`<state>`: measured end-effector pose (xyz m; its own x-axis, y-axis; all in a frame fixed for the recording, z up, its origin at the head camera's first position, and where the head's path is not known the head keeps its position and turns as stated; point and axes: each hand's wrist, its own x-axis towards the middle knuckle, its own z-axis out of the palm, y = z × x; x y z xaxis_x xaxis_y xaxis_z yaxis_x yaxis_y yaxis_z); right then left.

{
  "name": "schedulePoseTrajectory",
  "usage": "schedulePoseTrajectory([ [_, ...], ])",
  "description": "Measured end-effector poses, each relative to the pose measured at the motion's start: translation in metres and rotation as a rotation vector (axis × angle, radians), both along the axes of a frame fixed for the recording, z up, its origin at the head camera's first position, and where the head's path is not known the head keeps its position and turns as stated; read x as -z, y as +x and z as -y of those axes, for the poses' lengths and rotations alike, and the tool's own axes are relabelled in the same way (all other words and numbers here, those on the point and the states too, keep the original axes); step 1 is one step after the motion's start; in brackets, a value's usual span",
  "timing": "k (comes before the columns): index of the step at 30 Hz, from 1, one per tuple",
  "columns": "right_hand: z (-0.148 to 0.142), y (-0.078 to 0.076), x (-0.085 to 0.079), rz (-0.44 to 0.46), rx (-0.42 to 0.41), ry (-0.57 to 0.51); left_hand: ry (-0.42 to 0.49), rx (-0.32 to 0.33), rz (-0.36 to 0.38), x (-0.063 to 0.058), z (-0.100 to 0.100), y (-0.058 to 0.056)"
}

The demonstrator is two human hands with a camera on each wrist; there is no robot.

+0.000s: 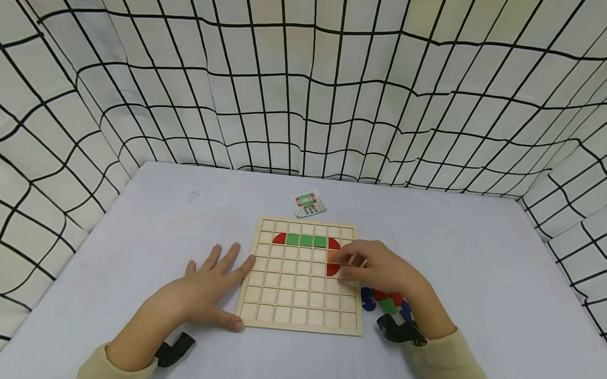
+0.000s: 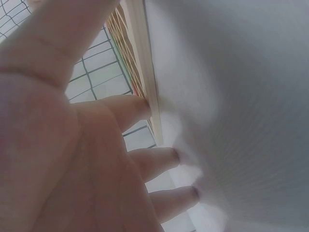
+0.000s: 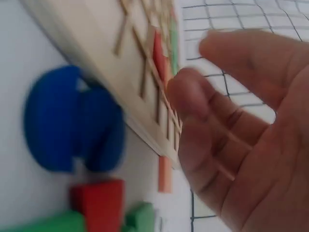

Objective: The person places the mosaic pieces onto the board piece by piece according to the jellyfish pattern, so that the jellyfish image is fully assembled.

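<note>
A wooden grid board (image 1: pixel 283 313) lies on the table. My left hand (image 1: pixel 204 292) spreads its fingers beside it, thumb and index fingertip at its left edge. Along an upper row sit a red rounded piece (image 1: pixel 280 239), several green squares (image 1: pixel 306 240) and another red rounded piece (image 1: pixel 334 244). Below that last one come an orange piece (image 1: pixel 331 256) and a red rounded piece (image 1: pixel 333 269). My right hand (image 1: pixel 378 266) is over the board's right side, its fingertips at the orange piece. In the right wrist view, its thumb and bent fingers stand apart with nothing between them.
Loose blue pieces (image 1: pixel 367 298), a red block (image 3: pixel 99 205) and a green block (image 1: pixel 387 305) lie right of the board, partly under my right forearm. A small pattern card (image 1: pixel 307 202) lies behind the board. Black netting (image 1: pixel 333 83) over white sheeting surrounds the table.
</note>
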<state>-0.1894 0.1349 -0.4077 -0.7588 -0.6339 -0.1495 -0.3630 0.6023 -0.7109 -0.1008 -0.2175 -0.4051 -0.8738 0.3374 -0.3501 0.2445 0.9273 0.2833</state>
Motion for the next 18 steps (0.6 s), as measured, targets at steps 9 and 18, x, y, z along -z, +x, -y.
schedulePoseTrajectory([
  [9, -0.027, -0.012, -0.013, -0.059, 0.182, -0.151, -0.005, 0.002, 0.001, -0.001, -0.001, 0.0],
  [18, -0.047, -0.019, -0.013, -0.127, 0.278, -0.097, -0.006, 0.0, 0.005, -0.001, -0.001, 0.0],
])
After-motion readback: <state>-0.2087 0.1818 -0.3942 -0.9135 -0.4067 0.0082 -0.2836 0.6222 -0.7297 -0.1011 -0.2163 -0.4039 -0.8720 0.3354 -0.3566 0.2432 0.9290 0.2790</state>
